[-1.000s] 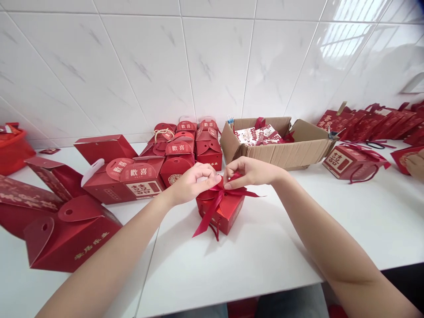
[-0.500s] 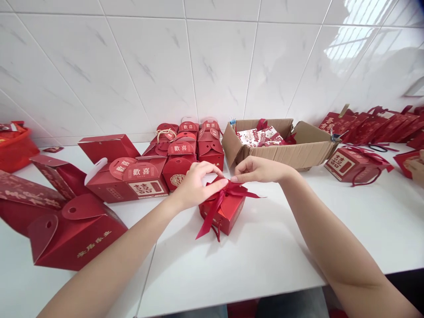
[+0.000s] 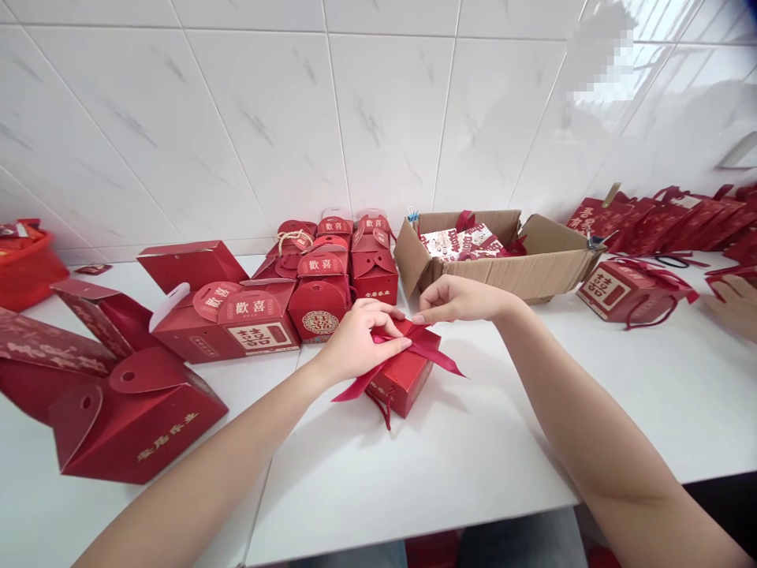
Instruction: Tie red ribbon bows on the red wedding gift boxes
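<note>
A small red gift box [image 3: 408,384] stands on the white table in front of me, with a cord handle hanging down its near side. Across its top lies a dark red ribbon [image 3: 436,356], its tails sticking out to the left and right. My left hand [image 3: 362,341] pinches the ribbon at the box's upper left, thumb against fingers. On the far right of the top, my right hand [image 3: 449,301] is closed in a pinch on the ribbon by the knot. The fingers partly hide the knot.
Behind stand several red gift boxes [image 3: 322,284] and a cardboard box [image 3: 520,272] holding printed cards. Open red boxes [image 3: 142,418] stand at left, near an orange basket [image 3: 29,268]. At right are a ribboned box [image 3: 627,292], red bags [image 3: 680,225] and another person's hand [image 3: 736,304].
My left hand has shifted slightly down, and the left ribbon tail has swung outward to the left. The right tail dips lower. At far right, the other person's hand has moved.
</note>
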A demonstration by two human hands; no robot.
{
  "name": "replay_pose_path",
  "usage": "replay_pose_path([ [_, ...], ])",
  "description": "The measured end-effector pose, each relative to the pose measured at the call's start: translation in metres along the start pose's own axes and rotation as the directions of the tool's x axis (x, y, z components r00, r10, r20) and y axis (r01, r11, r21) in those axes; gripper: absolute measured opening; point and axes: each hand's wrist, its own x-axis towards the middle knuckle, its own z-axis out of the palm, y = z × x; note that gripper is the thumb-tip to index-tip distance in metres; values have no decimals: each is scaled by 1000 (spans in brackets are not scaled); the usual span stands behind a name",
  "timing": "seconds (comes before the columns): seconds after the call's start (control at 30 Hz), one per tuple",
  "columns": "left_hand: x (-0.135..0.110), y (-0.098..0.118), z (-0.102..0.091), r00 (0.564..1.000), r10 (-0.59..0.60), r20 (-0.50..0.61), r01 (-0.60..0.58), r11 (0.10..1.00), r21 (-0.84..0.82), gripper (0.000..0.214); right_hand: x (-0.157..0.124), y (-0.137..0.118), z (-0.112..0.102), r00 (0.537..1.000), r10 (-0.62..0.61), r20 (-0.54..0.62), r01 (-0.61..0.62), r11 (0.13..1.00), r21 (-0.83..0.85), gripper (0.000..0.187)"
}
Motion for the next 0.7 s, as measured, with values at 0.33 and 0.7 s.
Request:
replay_pose_path([
  [0.33, 1, -4, 1, 999, 49, 22, -49, 999, -4, 21, 3, 9, 0, 999, 9, 32, -10, 1000, 11, 36],
  [0.7, -2, 13, -57, 991, -33, 131, 22, 996, 83, 28, -33, 6, -5, 973, -43, -227, 90, 976, 200, 43],
])
